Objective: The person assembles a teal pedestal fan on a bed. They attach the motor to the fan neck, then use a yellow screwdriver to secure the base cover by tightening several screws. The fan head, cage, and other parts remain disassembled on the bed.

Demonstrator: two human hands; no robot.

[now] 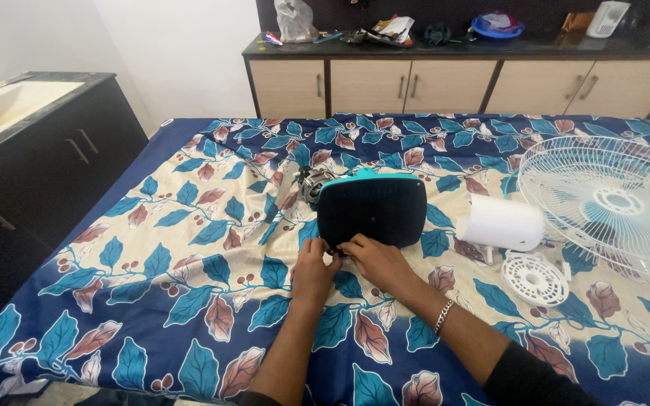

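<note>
A person leans over a bed covered with a blue and cream leaf-print sheet [189,248], seen from a head camera looking down. In the middle of the frame sits a dark navy fan base [372,213], rounded-rectangular with a teal rim along its top edge; behind its upper left corner a metal motor [310,183] pokes out. Both hands meet at the base's lower edge. The left hand [314,265] has its fingers bunched together, pinching a small white piece against that edge; the right hand [375,259], with a silver chain bracelet [443,316] on the wrist, presses its fingertips to the same spot. The base looks like stiff moulded plastic, smooth and somewhat slippery, probably weighted, so it seems best held by its rounded side edges rather than the flat face. To the right lie a white cylindrical housing [503,222], a small round white slotted disc [535,280] and, at the right edge of the frame, a large white wire fan guard [611,203], which looks light and easily bent. A cabinet [445,83] with a cluttered top runs along the upper frame.
</note>
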